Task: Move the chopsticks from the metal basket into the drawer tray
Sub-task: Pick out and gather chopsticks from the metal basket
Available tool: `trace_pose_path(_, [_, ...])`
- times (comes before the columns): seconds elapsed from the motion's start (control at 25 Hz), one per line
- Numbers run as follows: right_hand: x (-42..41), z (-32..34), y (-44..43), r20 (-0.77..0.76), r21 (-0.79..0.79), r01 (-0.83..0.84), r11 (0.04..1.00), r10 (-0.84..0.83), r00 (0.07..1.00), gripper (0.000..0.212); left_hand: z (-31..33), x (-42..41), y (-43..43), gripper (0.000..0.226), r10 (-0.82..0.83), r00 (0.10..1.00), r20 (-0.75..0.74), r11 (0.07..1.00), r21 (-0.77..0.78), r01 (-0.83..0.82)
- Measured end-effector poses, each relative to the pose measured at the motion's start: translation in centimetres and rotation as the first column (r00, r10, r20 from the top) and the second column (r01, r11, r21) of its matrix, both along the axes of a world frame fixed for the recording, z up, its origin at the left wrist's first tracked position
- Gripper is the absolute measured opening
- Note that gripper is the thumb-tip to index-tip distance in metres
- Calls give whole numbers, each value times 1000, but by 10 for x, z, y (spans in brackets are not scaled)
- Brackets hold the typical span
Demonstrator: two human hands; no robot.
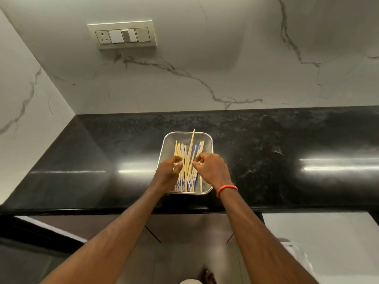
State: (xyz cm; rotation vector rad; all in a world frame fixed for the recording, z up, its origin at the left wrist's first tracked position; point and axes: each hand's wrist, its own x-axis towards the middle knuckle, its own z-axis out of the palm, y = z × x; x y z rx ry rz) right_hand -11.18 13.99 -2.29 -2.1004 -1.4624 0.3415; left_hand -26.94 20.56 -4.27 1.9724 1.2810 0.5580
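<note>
1. The metal basket [207, 140], a rectangular mesh tray with rounded corners, sits on the black polished countertop [287, 156] near its front edge, roughly in the middle of the view.
2. The chopsticks [185, 158] lie in a loose pile inside the basket, most running front to back. Some are plain pale wood; others carry blue-and-white patterned ends toward the near side. One stick tilts up and pokes out past the basket's far rim.
3. The left hand [167, 173] reaches over the basket's near left part. Its fingers are curled inward with the thumb close to the fingertips, a loose pinch set among the sticks on that side.
4. The right hand [211, 170] reaches over the near right part, knuckles up, index finger and thumb drawn together at the sticks in the middle of the pile.
5. Both hands touch the pile, but whether either pinch has actually closed on a stick is hard to tell, since the fingers hide the contact.
6. An orange band [226, 189] circles the right wrist.
7. A switch plate [122, 34] is fixed to the marble wall above the counter.
</note>
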Motion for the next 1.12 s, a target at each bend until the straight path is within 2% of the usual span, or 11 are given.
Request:
trace_pose_path(0.28, [-9, -30, 46, 13, -160, -77, 984, 81, 997, 25, -13, -6, 29, 21, 119, 993, 2, 991, -55, -119])
trace_pose_path(0.56, [-28, -51, 60, 23, -241, -70, 968, 78, 997, 37, -13, -8, 46, 21, 109, 989, 100, 983, -158, -92])
trace_pose_path(0.8, [-22, -48, 56, -201, -243, -27, 970, -23, 979, 50, -8, -2, 52, 19, 74, 987, 144, 985, -163, -50])
trace_pose_path(0.92, [-20, -41, 50, -338, -149, 45, 988, -94, 936, 52, -8, 2, 54, 16, 75, 982, 171, 974, -222, -36])
trace_pose_path(1.04, [-22, -35, 44, -471, -34, 80, 996, -87, 878, 43, -7, 9, 54, 24, 49, 970, 239, 930, -365, 43])
trace_pose_path(1.12, [-26, -31, 43, -498, 3, 58, 998, -49, 866, 33, -5, 12, 53, 25, 33, 959, 282, 910, -404, 88])
